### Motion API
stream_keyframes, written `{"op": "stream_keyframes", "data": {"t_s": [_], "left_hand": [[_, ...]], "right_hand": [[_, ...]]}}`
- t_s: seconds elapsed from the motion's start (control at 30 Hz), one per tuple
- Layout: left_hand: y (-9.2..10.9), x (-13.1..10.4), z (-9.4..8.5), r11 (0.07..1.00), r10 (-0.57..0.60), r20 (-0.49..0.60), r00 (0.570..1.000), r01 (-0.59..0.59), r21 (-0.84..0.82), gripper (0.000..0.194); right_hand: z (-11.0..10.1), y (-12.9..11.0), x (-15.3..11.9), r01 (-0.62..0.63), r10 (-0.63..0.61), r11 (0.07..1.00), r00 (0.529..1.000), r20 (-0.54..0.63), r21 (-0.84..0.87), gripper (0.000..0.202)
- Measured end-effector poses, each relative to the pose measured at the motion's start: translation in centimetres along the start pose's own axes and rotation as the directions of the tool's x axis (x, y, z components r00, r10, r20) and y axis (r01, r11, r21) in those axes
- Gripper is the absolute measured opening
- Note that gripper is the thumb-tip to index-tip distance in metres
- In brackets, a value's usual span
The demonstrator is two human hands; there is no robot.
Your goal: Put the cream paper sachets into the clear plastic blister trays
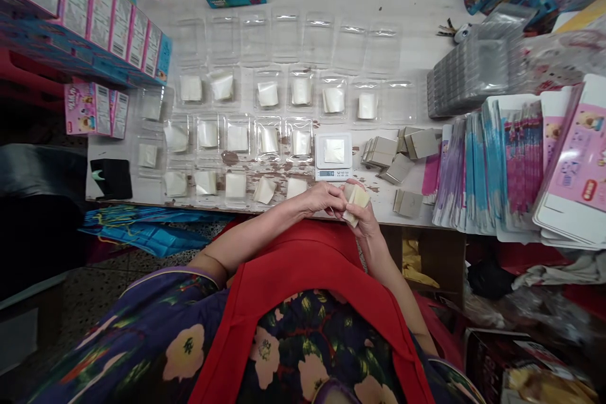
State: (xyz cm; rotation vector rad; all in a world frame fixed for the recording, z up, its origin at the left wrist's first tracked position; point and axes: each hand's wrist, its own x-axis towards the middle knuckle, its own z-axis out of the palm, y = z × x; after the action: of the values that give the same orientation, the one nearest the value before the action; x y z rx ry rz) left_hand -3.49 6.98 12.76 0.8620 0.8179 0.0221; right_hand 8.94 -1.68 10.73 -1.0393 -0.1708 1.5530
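At the bench's near-left corner I see a black pouch [117, 178]; clear trays [318, 38] run in rows rightward. At the near edge, my left hand [326, 199] meets the pale sheets [356, 197], its grip unclear to me. The scale [334, 164] sits just beyond. My right hand [364, 218] is clamped on the sheets. Grey pads [381, 151] and packaging cards [502, 164] lie toward the right edge.

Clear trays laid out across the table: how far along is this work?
Looks done: many clear trays in the middle rows hold a white square.

In hand: pale squares in the right hand, with the left hand against it; another white square lies on the scale.

Apparently left: the farthest row of trays is empty.
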Motion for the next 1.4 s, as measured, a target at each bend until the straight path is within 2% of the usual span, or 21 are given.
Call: {"op": "stream_keyframes", "data": {"t_s": [0.1, 0.2, 0.33, 0.4, 0.53, 0.57, 0.63, 0.67, 0.73, 0.8, 0.87, 0.97, 1.03, 1.1, 1.17, 1.3, 1.4], "left_hand": [[0.2, -0.2, -0.1, 1.000, 0.017, -0.029, 0.999, -0.017, -0.009, 0.007], [0.2, -0.2, -0.5, 1.000, 0.000, -0.082, 0.997, -0.002, -0.023, 0.008], [-0.8, 0.1, -1.3, 0.998, -0.050, -0.130, 0.990, 0.046, -0.030, 0.012], [-1.4, 0.5, -1.4, 0.998, -0.032, -0.138, 0.990, 0.026, -0.049, 0.015], [-2.3, 1.6, -1.2, 0.997, 0.020, -0.203, 0.979, -0.033, -0.063, 0.031], [-2.4, 2.0, -1.2, 0.999, 0.026, -0.221, 0.975, -0.030, -0.016, 0.031], [-2.5, 2.8, -1.5, 0.981, 0.062, -0.252, 0.966, -0.012, 0.194, 0.022], [-2.5, 3.2, -1.8, 0.940, 0.100, -0.284, 0.954, 0.003, 0.341, 0.016], [-2.3, 4.1, -2.8, 0.795, 0.218, -0.369, 0.904, 0.055, 0.604, 0.011], [-1.8, 5.2, -4.1, 0.700, 0.310, -0.449, 0.838, 0.119, 0.704, 0.013], [-1.1, 6.6, -5.5, 0.743, 0.293, -0.507, 0.810, 0.141, 0.654, 0.013], [0.3, 9.1, -7.1, 0.839, 0.238, -0.529, 0.815, 0.101, 0.534, 0.013], [1.1, 10.8, -7.7, 0.835, 0.251, -0.522, 0.815, 0.090, 0.542, 0.011], [1.6, 12.2, -7.9, 0.787, 0.269, -0.528, 0.805, 0.132, 0.602, 0.011], [1.8, 13.3, -7.8, 0.700, 0.296, -0.545, 0.785, 0.209, 0.682, 0.014], [1.4, 14.1, -7.6, 0.521, 0.375, -0.572, 0.729, 0.345, 0.781, 0.022], [1.0, 13.4, -7.6, 0.528, 0.414, -0.622, 0.665, 0.381, 0.759, 0.041]], "right_hand": [[-0.3, 0.1, 0.2, -0.005, 0.005, 1.000, 1.000, -0.008, -0.014, 0.059], [-0.7, 0.3, 0.5, 0.016, -0.019, 0.999, 0.997, -0.080, -0.042, 0.055], [-1.2, 0.5, 0.9, 0.078, -0.114, 0.974, 0.981, -0.159, -0.214, 0.054], [-1.3, 0.5, 1.1, 0.100, -0.173, 0.923, 0.971, -0.168, -0.372, 0.054], [-1.1, 0.6, 1.3, 0.095, -0.248, 0.746, 0.958, -0.143, -0.659, 0.052], [-1.1, 0.6, 1.3, 0.087, -0.258, 0.709, 0.956, -0.143, -0.700, 0.052], [-1.2, 0.8, 1.3, 0.075, -0.272, 0.665, 0.951, -0.148, -0.743, 0.051], [-1.3, 1.0, 1.3, 0.071, -0.272, 0.664, 0.950, -0.151, -0.745, 0.051], [-1.9, 1.2, 1.3, 0.049, -0.239, 0.705, 0.956, -0.172, -0.708, 0.052], [-2.6, 1.4, 1.3, 0.015, -0.185, 0.785, 0.960, -0.211, -0.619, 0.054], [-3.5, 1.6, 1.2, -0.011, -0.142, 0.853, 0.957, -0.252, -0.522, 0.055], [-4.8, 1.6, 1.0, -0.029, -0.113, 0.909, 0.942, -0.314, -0.415, 0.057], [-5.5, 1.6, 0.8, -0.043, -0.084, 0.937, 0.935, -0.345, -0.346, 0.058], [-6.0, 1.5, 0.5, -0.053, -0.060, 0.956, 0.927, -0.370, -0.289, 0.057], [-6.5, 1.5, 0.1, -0.062, -0.051, 0.961, 0.916, -0.397, -0.268, 0.057], [-7.4, 1.4, -0.3, -0.079, -0.054, 0.957, 0.898, -0.437, -0.279, 0.057], [-8.0, 1.3, -0.3, -0.079, -0.067, 0.949, 0.895, -0.441, -0.305, 0.057]]}}
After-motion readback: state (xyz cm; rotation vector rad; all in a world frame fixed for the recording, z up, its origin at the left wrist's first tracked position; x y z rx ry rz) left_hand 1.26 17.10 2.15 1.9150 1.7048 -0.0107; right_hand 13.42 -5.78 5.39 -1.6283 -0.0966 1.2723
